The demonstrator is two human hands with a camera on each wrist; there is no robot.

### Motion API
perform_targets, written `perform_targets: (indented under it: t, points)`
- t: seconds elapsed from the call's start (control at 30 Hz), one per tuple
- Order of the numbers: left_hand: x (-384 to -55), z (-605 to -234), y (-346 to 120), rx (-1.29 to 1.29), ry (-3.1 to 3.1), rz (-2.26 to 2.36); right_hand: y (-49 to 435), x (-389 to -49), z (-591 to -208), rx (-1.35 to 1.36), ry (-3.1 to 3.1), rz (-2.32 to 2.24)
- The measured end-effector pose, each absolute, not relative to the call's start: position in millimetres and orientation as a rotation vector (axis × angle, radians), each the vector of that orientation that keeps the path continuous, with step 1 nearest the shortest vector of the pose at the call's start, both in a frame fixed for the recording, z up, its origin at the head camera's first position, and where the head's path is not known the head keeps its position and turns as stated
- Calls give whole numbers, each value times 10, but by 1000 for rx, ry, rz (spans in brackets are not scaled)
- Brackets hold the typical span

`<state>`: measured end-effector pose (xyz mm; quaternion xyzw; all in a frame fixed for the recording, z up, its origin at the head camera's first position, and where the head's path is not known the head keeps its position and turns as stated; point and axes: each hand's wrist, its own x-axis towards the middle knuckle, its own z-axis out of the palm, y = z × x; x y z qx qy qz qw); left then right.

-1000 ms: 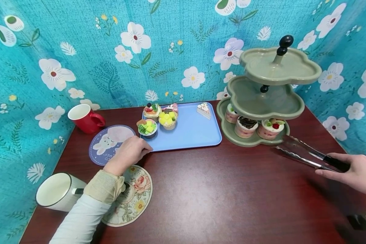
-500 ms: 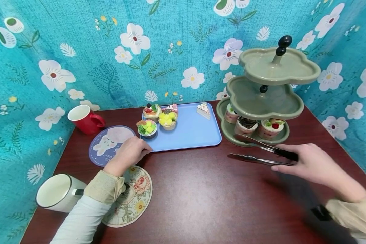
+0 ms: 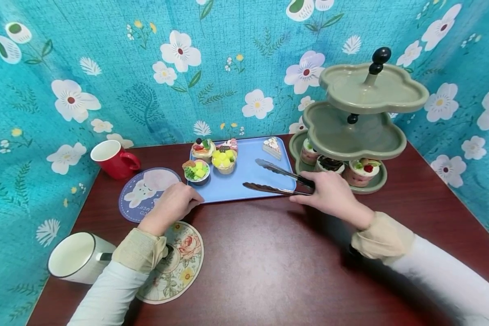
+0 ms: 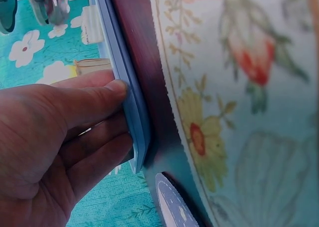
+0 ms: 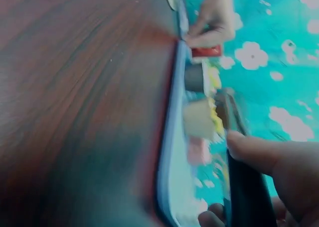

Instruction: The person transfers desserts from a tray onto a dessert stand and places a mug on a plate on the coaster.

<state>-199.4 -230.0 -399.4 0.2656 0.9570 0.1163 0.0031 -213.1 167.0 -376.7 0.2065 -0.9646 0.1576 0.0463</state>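
Observation:
At the near left corner of a blue tray [image 3: 261, 174], my left hand [image 3: 174, 201] pinches the rim, thumb on the edge [image 4: 130, 100]. My right hand [image 3: 330, 192] holds metal tongs [image 3: 275, 168] by their black handles. The tongs' arms are spread above the tray's right part, with nothing between their tips. Several small toy cakes stand at the tray's left: a dark cup with green and yellow topping [image 3: 196, 172], a yellow-topped cupcake [image 3: 224, 160], a fruit-topped one [image 3: 203, 149] and a pink one partly hidden behind. A cake slice [image 3: 271, 147] lies at the back right.
A green three-tier stand [image 3: 354, 136] is at the right, with cups of dessert [image 3: 361, 172] on its lowest tier. Leftward are a red mug [image 3: 113, 158], a white mug [image 3: 79, 258], a purple bunny mat [image 3: 146, 188] and a floral round mat [image 3: 183, 253]. A patterned curtain hangs behind.
My right hand has carried the tongs leftward, from beside the stand to above the tray's right part. My left hand has stayed at the tray's corner.

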Motion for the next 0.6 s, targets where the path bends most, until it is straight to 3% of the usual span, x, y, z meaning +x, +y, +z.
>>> perform_targets:
  t: [0.6]
  points:
    - [-1989,-4008,-2311,844,3015,360,875,-2662,-3914,611,-3049,399]
